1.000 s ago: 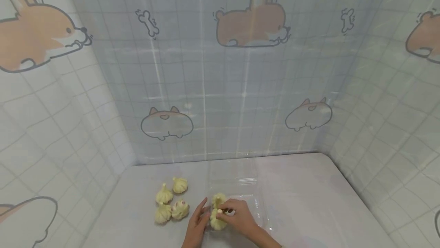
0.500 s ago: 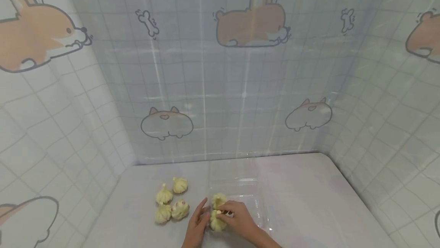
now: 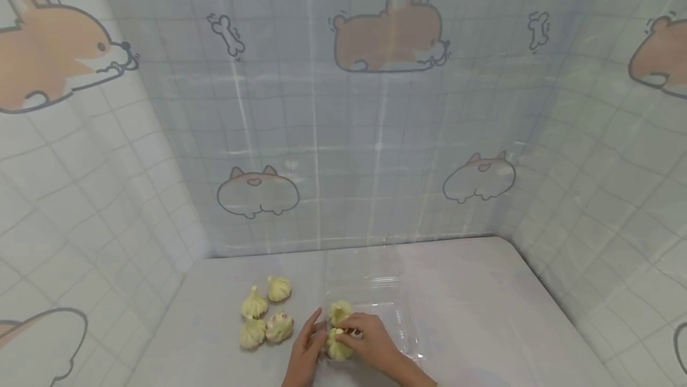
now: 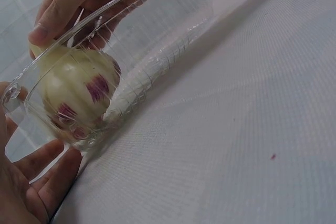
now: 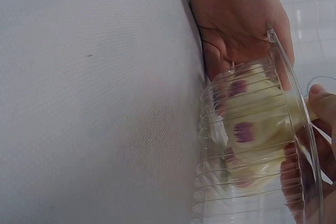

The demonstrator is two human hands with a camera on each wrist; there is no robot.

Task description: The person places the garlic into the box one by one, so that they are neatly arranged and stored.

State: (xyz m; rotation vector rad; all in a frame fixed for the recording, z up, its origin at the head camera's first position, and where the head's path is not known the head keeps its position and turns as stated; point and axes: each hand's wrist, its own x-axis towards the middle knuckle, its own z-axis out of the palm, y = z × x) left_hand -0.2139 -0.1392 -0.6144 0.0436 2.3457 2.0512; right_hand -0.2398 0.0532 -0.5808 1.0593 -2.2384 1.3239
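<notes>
A clear plastic clamshell container lies unfolded on the table, its lid toward the wall. My right hand pinches the stem of a garlic bulb at the container's near left corner. Through the wall, the left wrist view shows this bulb, cream with purple patches, low inside the container. Another garlic bulb sits just behind it. My left hand rests against the container's left side, fingers extended; in the right wrist view the left hand is at the container's end.
Several garlic bulbs stand in a group left of the container, among them a rear bulb and a purple-flecked one. The pale table meets cloth-like walls printed with cartoon dogs behind and on both sides.
The head view has shifted slightly. My right hand keeps its pinch on the garlic bulb's stem, with only a slight movement of the fingers. My left hand stays beside the container.
</notes>
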